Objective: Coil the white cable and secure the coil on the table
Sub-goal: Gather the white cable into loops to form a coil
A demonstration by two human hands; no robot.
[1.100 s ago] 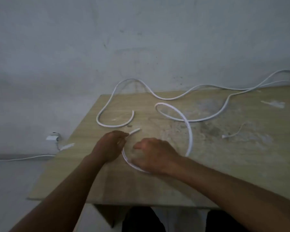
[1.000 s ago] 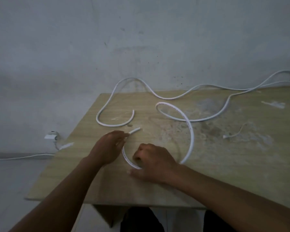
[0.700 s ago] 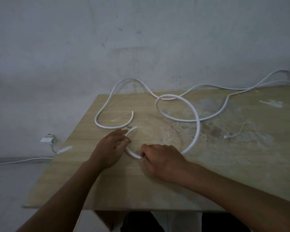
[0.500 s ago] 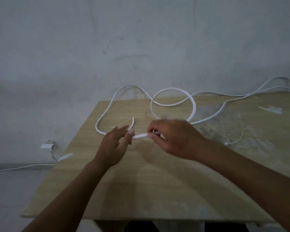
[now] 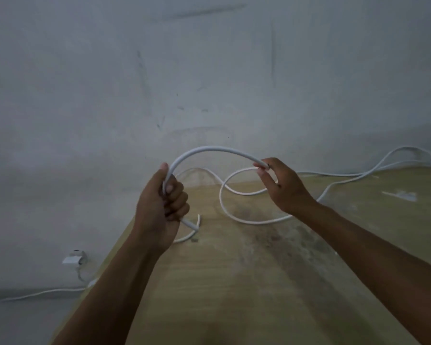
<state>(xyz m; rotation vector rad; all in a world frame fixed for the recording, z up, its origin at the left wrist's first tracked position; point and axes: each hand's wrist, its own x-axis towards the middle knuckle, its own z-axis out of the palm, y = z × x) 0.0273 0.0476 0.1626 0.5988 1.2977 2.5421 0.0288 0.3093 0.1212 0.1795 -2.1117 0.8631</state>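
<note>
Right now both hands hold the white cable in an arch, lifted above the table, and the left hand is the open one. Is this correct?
Not quite: the head view shows the left hand fisted round the white cable, not open. The right hand pinches the other end of the arch, lifted above the table.

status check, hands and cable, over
Left hand grips white cable near its end. Right hand pinches it, arc raised between. Rest loose on table, uncoiled.

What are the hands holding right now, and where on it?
Both hold the white cable. The left hand grips it near its free end, which pokes out below the fist; the right hand pinches it further along, an arch between them.
</note>
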